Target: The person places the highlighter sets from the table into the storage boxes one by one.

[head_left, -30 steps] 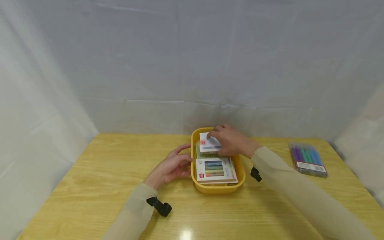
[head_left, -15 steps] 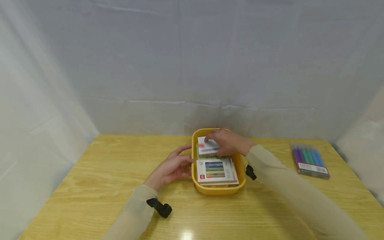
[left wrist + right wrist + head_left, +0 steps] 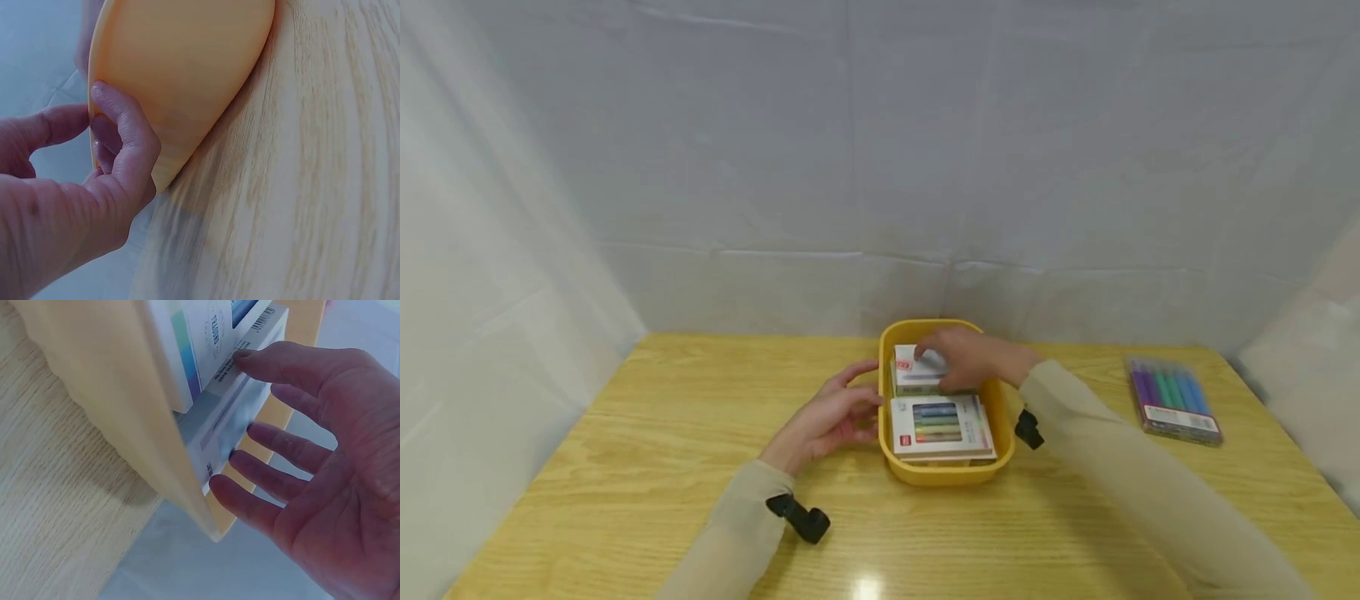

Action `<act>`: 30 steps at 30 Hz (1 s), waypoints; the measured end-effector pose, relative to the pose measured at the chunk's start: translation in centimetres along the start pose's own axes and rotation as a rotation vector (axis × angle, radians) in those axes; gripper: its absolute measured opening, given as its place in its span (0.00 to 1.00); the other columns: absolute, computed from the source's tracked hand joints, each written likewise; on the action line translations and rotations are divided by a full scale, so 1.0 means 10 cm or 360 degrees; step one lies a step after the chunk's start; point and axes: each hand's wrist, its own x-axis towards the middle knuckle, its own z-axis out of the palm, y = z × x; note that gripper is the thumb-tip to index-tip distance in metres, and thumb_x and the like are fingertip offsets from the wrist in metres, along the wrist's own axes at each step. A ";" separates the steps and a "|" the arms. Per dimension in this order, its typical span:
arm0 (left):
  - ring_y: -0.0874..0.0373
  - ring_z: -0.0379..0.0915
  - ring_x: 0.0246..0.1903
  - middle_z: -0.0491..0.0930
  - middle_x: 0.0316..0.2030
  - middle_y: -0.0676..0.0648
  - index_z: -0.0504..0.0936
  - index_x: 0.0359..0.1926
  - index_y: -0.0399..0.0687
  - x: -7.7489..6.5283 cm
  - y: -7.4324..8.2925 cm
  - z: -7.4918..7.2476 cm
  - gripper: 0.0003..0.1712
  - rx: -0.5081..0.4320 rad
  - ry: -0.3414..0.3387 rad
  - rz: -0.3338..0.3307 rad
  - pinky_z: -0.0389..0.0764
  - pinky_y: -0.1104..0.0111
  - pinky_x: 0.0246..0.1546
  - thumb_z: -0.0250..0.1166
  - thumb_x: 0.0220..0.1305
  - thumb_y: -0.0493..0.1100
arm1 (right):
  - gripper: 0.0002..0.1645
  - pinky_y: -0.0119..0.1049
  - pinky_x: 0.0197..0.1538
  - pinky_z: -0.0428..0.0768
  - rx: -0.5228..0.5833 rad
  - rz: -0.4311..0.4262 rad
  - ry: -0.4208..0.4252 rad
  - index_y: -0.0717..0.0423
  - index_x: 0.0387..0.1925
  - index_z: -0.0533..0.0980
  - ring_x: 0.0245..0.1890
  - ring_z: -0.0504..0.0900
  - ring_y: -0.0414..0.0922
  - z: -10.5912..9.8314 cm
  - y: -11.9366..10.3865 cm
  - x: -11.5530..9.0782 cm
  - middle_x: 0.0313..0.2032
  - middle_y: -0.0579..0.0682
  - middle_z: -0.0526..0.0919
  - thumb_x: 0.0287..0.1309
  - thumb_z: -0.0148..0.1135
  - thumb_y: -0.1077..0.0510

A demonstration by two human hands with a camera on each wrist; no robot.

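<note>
A yellow plastic basket point(image 3: 943, 477) holding boxed stationery stands at the middle of the table. My right hand point(image 3: 973, 357) reaches over its right rim and holds a white box point(image 3: 906, 377) at the far end of the basket. In the right wrist view the thumb lies on the box's barcoded side, fingertips along its top. A white box of coloured sticks point(image 3: 936, 421) with a window lies flat in the near end. My left hand point(image 3: 831, 417) touches the basket's left side from outside, loosely bent fingertips right at the rim.
A clear pack of purple, green and blue pens point(image 3: 1172, 400) lies on the wooden table point(image 3: 700, 433) at the right. A pale sheet point(image 3: 880, 167) hangs along the table's back edge and both sides.
My right hand has lowered the white box into the far end of the basket and shifted it slightly nearer and left. The left hand has stayed in place.
</note>
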 end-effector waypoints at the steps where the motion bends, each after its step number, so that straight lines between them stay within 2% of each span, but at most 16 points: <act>1: 0.57 0.77 0.43 0.77 0.59 0.40 0.59 0.77 0.57 0.00 0.00 0.00 0.38 -0.0001 0.0002 -0.0002 0.79 0.68 0.34 0.57 0.69 0.33 | 0.31 0.52 0.72 0.71 0.0012 -0.0008 0.0002 0.55 0.63 0.76 0.65 0.77 0.55 -0.01 0.00 -0.01 0.64 0.58 0.79 0.56 0.70 0.58; 6: 0.56 0.77 0.43 0.76 0.61 0.38 0.59 0.77 0.57 0.01 -0.01 -0.01 0.38 -0.0005 0.0017 -0.0002 0.79 0.68 0.34 0.58 0.68 0.34 | 0.31 0.53 0.72 0.70 0.0067 0.0001 0.0035 0.58 0.65 0.74 0.67 0.75 0.56 -0.04 -0.01 -0.09 0.66 0.59 0.77 0.61 0.67 0.57; 13: 0.57 0.77 0.42 0.76 0.60 0.37 0.59 0.76 0.56 0.02 -0.03 0.00 0.38 -0.0002 0.0022 0.0008 0.78 0.68 0.33 0.58 0.68 0.33 | 0.31 0.59 0.71 0.69 0.0116 0.0039 0.0276 0.59 0.68 0.72 0.69 0.72 0.61 -0.09 0.02 -0.40 0.69 0.62 0.73 0.65 0.64 0.56; 21: 0.56 0.77 0.43 0.76 0.61 0.37 0.60 0.76 0.57 0.03 -0.02 0.00 0.38 -0.0001 0.0028 0.0013 0.79 0.67 0.34 0.58 0.68 0.33 | 0.33 0.62 0.63 0.75 0.0033 0.0150 0.0620 0.60 0.69 0.71 0.64 0.74 0.64 -0.14 0.29 -0.86 0.66 0.64 0.74 0.65 0.65 0.55; 25: 0.56 0.76 0.44 0.75 0.62 0.36 0.60 0.76 0.57 0.03 -0.02 0.00 0.38 0.0006 0.0029 0.0014 0.79 0.67 0.34 0.58 0.69 0.33 | 0.33 0.64 0.62 0.74 -0.0015 0.0194 0.0709 0.61 0.69 0.70 0.65 0.74 0.66 -0.12 0.43 -1.08 0.66 0.65 0.74 0.66 0.65 0.54; 30: 0.55 0.76 0.44 0.75 0.62 0.36 0.60 0.76 0.56 0.04 -0.03 0.01 0.37 0.0015 0.0029 0.0017 0.79 0.67 0.35 0.58 0.69 0.34 | 0.37 0.66 0.62 0.73 -0.0005 0.0288 0.0748 0.60 0.71 0.68 0.66 0.72 0.67 -0.07 0.52 -1.31 0.68 0.66 0.72 0.67 0.65 0.49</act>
